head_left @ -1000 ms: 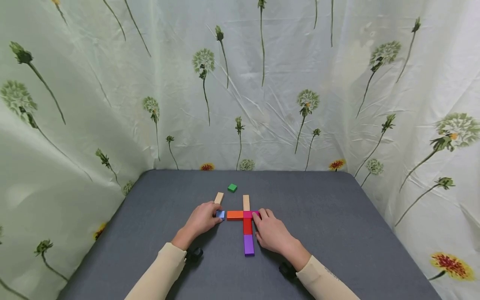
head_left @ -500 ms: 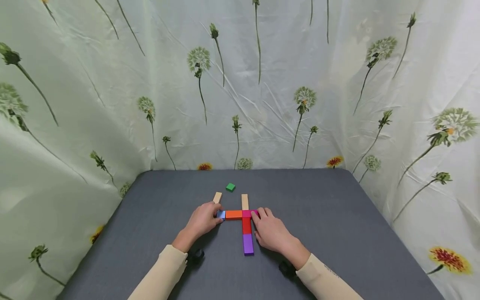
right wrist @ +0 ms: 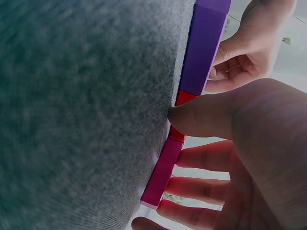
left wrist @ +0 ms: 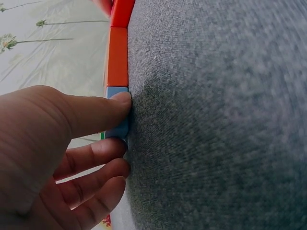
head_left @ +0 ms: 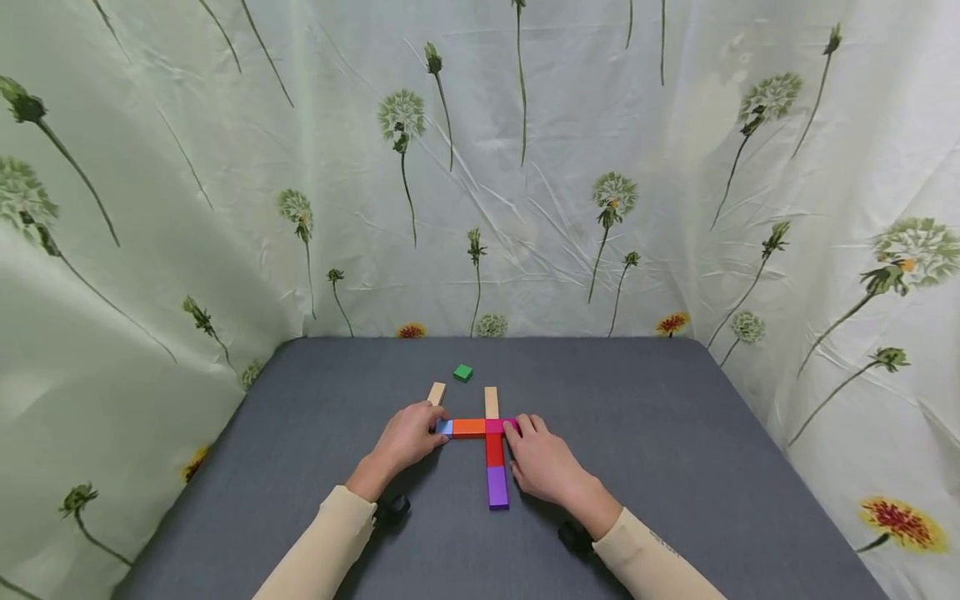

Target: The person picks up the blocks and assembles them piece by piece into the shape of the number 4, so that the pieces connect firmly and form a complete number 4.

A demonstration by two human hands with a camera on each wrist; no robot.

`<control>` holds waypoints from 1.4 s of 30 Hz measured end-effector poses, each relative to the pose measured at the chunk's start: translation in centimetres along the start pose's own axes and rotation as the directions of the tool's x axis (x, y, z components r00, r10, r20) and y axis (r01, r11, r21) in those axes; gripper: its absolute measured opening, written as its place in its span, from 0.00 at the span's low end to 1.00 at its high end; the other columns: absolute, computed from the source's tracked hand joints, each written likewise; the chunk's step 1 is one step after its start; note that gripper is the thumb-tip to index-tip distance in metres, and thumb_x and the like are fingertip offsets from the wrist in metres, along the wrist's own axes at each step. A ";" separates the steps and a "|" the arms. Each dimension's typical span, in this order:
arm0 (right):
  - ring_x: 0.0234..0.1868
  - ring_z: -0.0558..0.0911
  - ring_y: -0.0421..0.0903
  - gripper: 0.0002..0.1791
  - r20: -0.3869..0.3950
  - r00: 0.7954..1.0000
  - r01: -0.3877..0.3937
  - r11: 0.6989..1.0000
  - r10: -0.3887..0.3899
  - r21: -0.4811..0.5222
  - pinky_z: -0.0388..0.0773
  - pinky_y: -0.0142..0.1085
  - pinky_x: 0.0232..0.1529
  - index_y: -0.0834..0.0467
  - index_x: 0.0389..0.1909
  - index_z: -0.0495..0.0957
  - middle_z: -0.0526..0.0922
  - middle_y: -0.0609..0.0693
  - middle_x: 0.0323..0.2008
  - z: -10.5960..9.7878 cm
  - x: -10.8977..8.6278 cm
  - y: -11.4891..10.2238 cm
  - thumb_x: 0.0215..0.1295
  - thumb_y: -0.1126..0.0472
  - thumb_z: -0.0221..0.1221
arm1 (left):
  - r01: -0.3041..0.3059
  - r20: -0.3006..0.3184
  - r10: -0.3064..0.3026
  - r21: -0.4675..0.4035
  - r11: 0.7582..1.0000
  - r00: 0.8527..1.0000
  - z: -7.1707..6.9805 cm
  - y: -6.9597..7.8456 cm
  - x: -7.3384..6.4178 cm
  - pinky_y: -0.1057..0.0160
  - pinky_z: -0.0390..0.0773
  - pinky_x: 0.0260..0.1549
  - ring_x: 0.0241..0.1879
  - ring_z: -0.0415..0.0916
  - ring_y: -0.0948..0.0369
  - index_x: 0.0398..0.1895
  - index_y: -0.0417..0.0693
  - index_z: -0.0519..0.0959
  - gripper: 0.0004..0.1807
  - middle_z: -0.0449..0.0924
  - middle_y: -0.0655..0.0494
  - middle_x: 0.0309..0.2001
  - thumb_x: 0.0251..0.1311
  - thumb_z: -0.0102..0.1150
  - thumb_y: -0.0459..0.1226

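My left hand (head_left: 407, 437) pinches a small blue block (left wrist: 118, 120) between thumb and fingertips. The blue block meets the left end of an orange block (head_left: 469, 428). My right hand (head_left: 543, 461) rests at a magenta block (head_left: 495, 426), its fairly straight fingers touching it; the thumb lies beside the red block (head_left: 495, 450). A purple block (head_left: 498, 488) continues the line below the red one. A wooden block (head_left: 491, 402) extends away from the magenta block. Together these blocks form a flat cross-like row. My left fingers partly cover the blue block.
Another wooden block (head_left: 437, 392) lies just beyond my left hand, partly hidden by it. Farther back sits a small green block (head_left: 462, 373). The grey tabletop (head_left: 637, 400) ends at a flower-patterned curtain (head_left: 555, 167) behind and at both sides.
My left hand has slid the blue block rightward, closing the gap to the orange block. The right hand stays at the magenta block. The head view has shifted slightly.
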State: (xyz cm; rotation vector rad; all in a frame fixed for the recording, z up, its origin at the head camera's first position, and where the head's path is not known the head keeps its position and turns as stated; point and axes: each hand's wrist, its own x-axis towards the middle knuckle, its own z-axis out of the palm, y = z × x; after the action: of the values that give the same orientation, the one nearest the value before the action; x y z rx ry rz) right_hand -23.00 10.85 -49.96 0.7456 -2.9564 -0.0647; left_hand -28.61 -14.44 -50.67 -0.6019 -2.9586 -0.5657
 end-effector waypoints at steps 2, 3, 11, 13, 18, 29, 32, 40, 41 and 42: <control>0.59 0.71 0.54 0.35 0.003 1.000 -0.001 1.000 0.001 0.000 0.83 0.42 0.45 0.59 0.70 0.71 0.73 0.58 0.58 0.0 0.0 0.0 0.64 0.50 0.65 | 0.005 0.006 -0.005 -0.003 1.000 1.000 0.0 0.0 0.0 0.62 0.69 0.28 0.27 0.66 0.63 0.44 0.52 0.87 0.14 0.70 0.62 0.28 0.55 0.75 0.41; 0.59 0.72 0.54 0.35 0.004 1.000 0.000 1.000 0.000 -0.001 0.83 0.42 0.45 0.59 0.70 0.71 0.73 0.58 0.58 0.0 0.0 -0.1 0.64 0.50 0.65 | 0.009 0.009 -0.009 -0.004 1.000 1.000 0.0 0.0 0.0 0.62 0.69 0.28 0.27 0.66 0.63 0.44 0.51 0.87 0.14 0.70 0.61 0.28 0.55 0.75 0.41; 0.59 0.72 0.54 0.35 -0.004 1.000 0.000 1.000 0.000 -0.004 0.83 0.42 0.46 0.59 0.69 0.71 0.74 0.58 0.58 -0.1 0.0 0.0 0.64 0.49 0.66 | 0.035 0.011 -0.034 -0.007 0.999 0.999 0.0 0.3 0.1 0.61 0.68 0.28 0.28 0.66 0.62 0.45 0.51 0.87 0.15 0.71 0.59 0.28 0.54 0.76 0.41; 0.59 0.72 0.54 0.35 -0.004 1.000 0.002 1.000 -0.002 -0.008 0.83 0.43 0.46 0.59 0.69 0.71 0.74 0.58 0.58 -0.1 -0.1 0.1 0.64 0.49 0.65 | 0.035 0.010 -0.035 -0.010 0.999 0.999 0.0 0.3 0.1 0.61 0.68 0.27 0.28 0.66 0.62 0.45 0.51 0.87 0.15 0.72 0.58 0.28 0.54 0.76 0.41; 0.59 0.72 0.55 0.34 -0.006 1.000 0.008 1.000 -0.008 -0.011 0.82 0.43 0.47 0.59 0.68 0.72 0.74 0.58 0.58 -0.1 -0.1 0.1 0.65 0.50 0.65 | 0.037 0.015 -0.036 -0.024 0.999 0.999 0.0 0.3 0.0 0.61 0.68 0.27 0.28 0.67 0.62 0.47 0.52 0.86 0.16 0.73 0.57 0.29 0.55 0.75 0.41; 0.59 0.72 0.54 0.35 -0.014 1.000 0.005 1.000 -0.005 -0.008 0.83 0.43 0.46 0.59 0.68 0.72 0.74 0.58 0.58 -0.1 -0.1 0.0 0.63 0.50 0.66 | 0.043 0.048 -0.040 -0.063 0.997 0.998 -1.3 -0.2 -0.2 0.56 0.77 0.36 0.34 0.72 0.62 0.59 0.53 0.82 0.29 0.77 0.59 0.37 0.52 0.78 0.41; 0.59 0.72 0.54 0.35 -0.013 1.000 0.005 1.000 -0.005 -0.001 0.83 0.43 0.46 0.60 0.69 0.71 0.74 0.58 0.58 -0.1 -0.1 0.0 0.63 0.49 0.66 | 0.060 0.041 -0.058 -0.057 0.997 0.997 -1.7 -0.5 -0.3 0.56 0.77 0.36 0.34 0.72 0.62 0.60 0.55 0.82 0.29 0.77 0.59 0.38 0.51 0.78 0.41; 0.59 0.72 0.54 0.36 -0.006 1.000 0.001 1.000 -0.001 0.011 0.83 0.42 0.46 0.59 0.70 0.71 0.74 0.58 0.58 -0.3 -0.1 0.1 0.63 0.49 0.66 | 0.042 -0.003 -0.043 -0.082 0.996 0.999 -2.9 -1.5 0.0 0.59 0.71 0.29 0.29 0.69 0.62 0.63 0.51 0.80 0.29 0.77 0.56 0.37 0.57 0.73 0.42; 0.60 0.72 0.54 0.36 -0.006 1.000 0.003 1.000 -0.003 0.010 0.83 0.42 0.47 0.60 0.70 0.70 0.73 0.58 0.58 -0.3 -0.1 0.1 0.64 0.49 0.66 | 0.047 -0.005 -0.048 -0.090 0.995 0.999 -3.0 -1.6 0.0 0.59 0.71 0.29 0.29 0.69 0.62 0.63 0.51 0.79 0.28 0.77 0.56 0.37 0.58 0.72 0.43; 0.59 0.72 0.54 0.36 -0.006 1.000 0.005 1.000 -0.005 0.010 0.83 0.42 0.47 0.60 0.70 0.70 0.73 0.58 0.58 -0.3 -0.1 0.2 0.64 0.49 0.66 | 0.051 -0.008 -0.052 -0.097 0.994 0.999 -3.0 -1.8 0.1 0.59 0.72 0.30 0.29 0.70 0.61 0.63 0.51 0.79 0.27 0.77 0.56 0.37 0.60 0.71 0.43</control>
State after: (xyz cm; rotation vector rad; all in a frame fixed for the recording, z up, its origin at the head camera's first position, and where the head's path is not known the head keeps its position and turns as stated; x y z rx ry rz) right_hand -22.95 11.03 -49.70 0.7537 -2.9517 -0.0476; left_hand -29.44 -17.04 -48.51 -0.5295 -2.9591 -0.7180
